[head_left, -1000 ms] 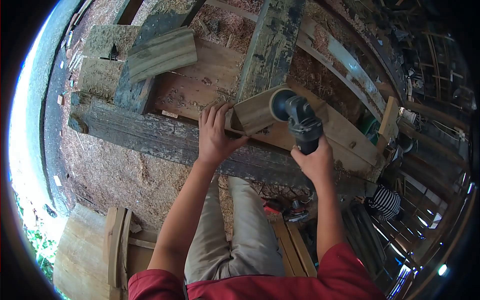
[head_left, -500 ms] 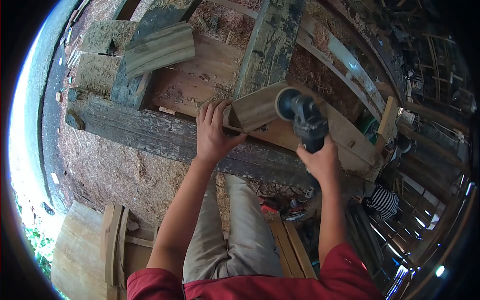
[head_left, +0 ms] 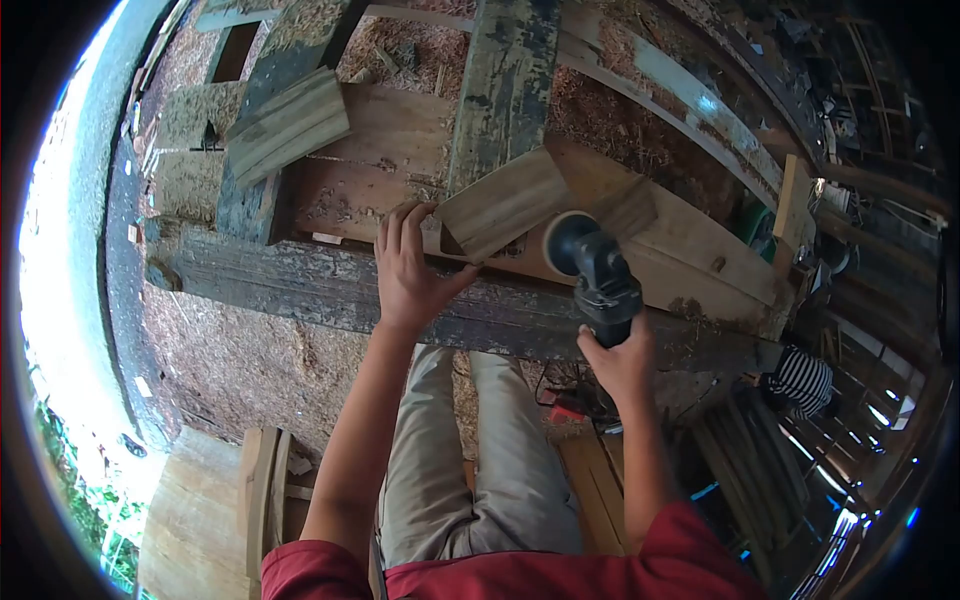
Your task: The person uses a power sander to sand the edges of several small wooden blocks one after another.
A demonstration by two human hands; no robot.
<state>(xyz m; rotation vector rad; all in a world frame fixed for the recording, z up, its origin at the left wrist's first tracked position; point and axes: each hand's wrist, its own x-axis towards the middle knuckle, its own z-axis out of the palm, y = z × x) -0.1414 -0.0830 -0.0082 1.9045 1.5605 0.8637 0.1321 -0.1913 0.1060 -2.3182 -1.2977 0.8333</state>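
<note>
Wood shavings (head_left: 260,370) cover the ground around a bench of weathered timber beams (head_left: 330,280), with a pale paved strip at the far left. Of the two hands I view, the left hand (head_left: 408,270) grips the near left end of a short wooden board (head_left: 505,203), fingers at its edge and thumb at its lower corner. The right hand (head_left: 622,355) is closed around the body of an angle grinder (head_left: 605,285), whose round disc (head_left: 566,243) sits just beside the board's right end. A second short board (head_left: 288,127) lies tilted across a dark beam at upper left.
</note>
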